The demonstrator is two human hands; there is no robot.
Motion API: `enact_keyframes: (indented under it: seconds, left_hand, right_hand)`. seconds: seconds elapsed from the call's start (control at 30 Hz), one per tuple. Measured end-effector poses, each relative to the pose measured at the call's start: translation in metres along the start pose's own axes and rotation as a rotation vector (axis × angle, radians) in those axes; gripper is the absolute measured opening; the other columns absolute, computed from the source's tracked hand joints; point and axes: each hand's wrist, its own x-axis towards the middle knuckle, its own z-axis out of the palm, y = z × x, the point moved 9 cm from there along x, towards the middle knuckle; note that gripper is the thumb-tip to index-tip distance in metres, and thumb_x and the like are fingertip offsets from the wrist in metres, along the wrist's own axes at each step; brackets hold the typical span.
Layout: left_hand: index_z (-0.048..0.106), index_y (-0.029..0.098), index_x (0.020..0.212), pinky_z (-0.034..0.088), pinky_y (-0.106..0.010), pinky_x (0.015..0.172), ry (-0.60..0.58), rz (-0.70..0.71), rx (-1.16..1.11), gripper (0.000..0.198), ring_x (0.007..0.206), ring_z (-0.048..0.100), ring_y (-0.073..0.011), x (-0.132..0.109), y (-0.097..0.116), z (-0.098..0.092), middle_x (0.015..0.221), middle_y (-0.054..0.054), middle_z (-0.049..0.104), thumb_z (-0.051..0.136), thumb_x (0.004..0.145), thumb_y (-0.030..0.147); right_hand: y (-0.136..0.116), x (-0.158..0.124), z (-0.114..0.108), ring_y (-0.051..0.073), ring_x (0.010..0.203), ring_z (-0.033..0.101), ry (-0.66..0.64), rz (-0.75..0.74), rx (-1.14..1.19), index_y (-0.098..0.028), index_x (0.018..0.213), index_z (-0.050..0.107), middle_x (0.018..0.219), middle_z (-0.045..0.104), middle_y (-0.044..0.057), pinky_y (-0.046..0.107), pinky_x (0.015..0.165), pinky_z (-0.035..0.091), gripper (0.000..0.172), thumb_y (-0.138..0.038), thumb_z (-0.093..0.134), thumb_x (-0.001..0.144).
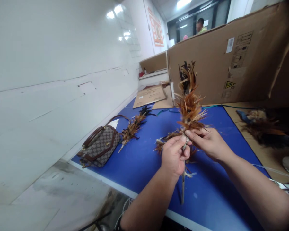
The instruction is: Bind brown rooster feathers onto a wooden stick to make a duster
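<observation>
We could not see into the shut bag (100, 146), nor into the box (231, 54) far behind and right of the bag. Right of the bag, over the table (146, 166), the left hand (174, 155) was curled tight round the duster (188, 112), and the right hand (208, 141) pinched it with thumb and fingertips just below the feathers (188, 80). The duster stood nearly upright, feathers up, its bare stick (183, 187) pointing down. A loose bundle (133, 126) lay just right of the bag.
</observation>
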Motion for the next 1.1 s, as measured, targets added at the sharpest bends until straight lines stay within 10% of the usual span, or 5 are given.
enact_keyframes:
  seconds: [0.53,1.1]
  left_hand:
    - [0.073,0.011,0.092,0.018,-0.017,0.040,0.147,0.228,0.131,0.037,0.041,0.041,-0.0050,-0.002,0.006,-0.003,0.047,0.005,0.046,0.082,0.078,0.043]
    - [0.074,0.012,0.086,0.025,-0.016,0.036,0.187,0.357,0.235,0.029,0.046,0.049,-0.0022,-0.008,0.019,-0.003,0.084,-0.002,0.059,0.080,0.080,0.040]
  right_hand:
    - [-0.008,-0.005,0.002,0.020,0.058,0.064,0.067,0.010,-0.123,-0.020,0.067,0.075,0.062,0.072,0.005,0.029,0.056,0.051,0.046,-0.059,0.065,0.090]
    - [-0.011,-0.001,-0.004,0.019,0.065,0.065,0.019,0.010,-0.209,-0.017,0.073,0.072,0.072,0.075,0.004,0.028,0.062,0.052,0.032,-0.044,0.064,0.090]
